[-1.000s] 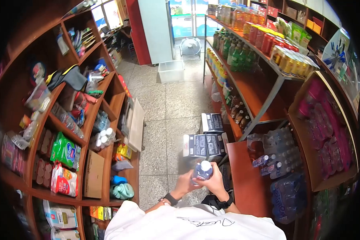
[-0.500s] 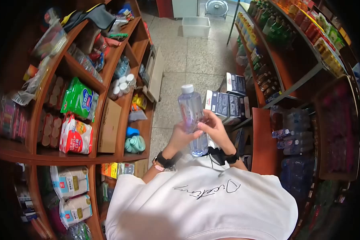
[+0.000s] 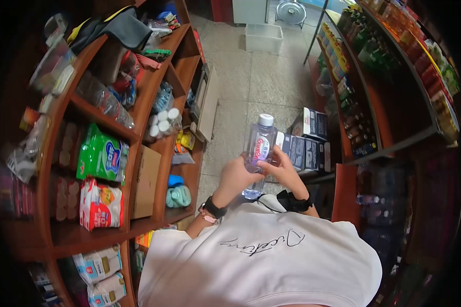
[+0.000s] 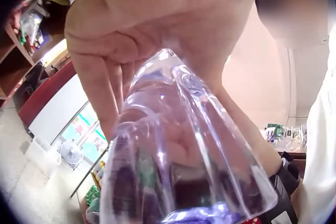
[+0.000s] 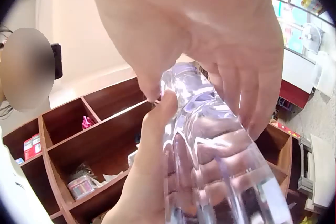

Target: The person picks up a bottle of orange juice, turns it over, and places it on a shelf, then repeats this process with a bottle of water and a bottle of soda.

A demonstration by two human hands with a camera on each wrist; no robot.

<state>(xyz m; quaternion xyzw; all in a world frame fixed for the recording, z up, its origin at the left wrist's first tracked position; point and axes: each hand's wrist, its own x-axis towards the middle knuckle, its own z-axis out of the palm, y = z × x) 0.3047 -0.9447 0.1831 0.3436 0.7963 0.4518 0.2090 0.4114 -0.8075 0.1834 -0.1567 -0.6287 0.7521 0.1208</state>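
Note:
A clear, purple-tinted bottle with a white cap and a red-and-white label stands nearly upright in front of the white shirt in the head view. The left hand grips its left side around the middle, and the right hand holds the right side, thumb across the front near the label. In the left wrist view the bottle fills the lower middle beneath the left hand. The right wrist view has the right hand curved over the bottle; its far side is hidden.
Wooden shelves with packaged goods stand at the left. Drink shelving runs along the right. Dark boxes sit on the floor beyond the right hand, and a clear bin lies farther along the tiled aisle.
The head view has tilted down and turned. The bottle, first seen mostly from its cap end, now shows its side, and its label has turned toward the head camera. Both hands keep hold of it.

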